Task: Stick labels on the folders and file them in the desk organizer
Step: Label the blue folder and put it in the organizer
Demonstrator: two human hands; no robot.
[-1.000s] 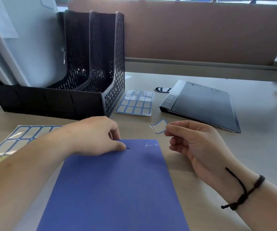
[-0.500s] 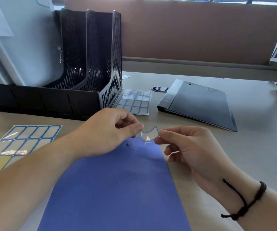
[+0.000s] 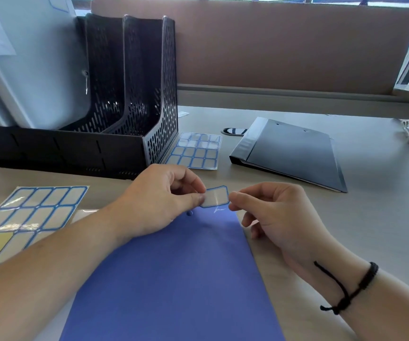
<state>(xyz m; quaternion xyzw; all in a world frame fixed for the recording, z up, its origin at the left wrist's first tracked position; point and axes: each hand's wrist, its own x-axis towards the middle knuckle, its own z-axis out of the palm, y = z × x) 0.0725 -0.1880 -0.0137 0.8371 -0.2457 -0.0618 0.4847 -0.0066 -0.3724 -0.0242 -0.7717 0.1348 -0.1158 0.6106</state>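
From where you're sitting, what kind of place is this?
Most likely an office desk. A black perforated plastic desk organizer stands against a brown fabric partition panel, and a dark grey flat binder folder lies on the pale wood-look desktop.

A blue folder (image 3: 174,279) lies at the bench's (image 3: 382,217) near edge. The black organizer (image 3: 75,148) stands at far left, a dark binder (image 3: 294,153) far right. Two label sheets (image 3: 196,151) (image 3: 26,217) lie flat between.

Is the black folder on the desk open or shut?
Shut. The black folder lies flat on the desk, cover down, spine toward the desk organizer.
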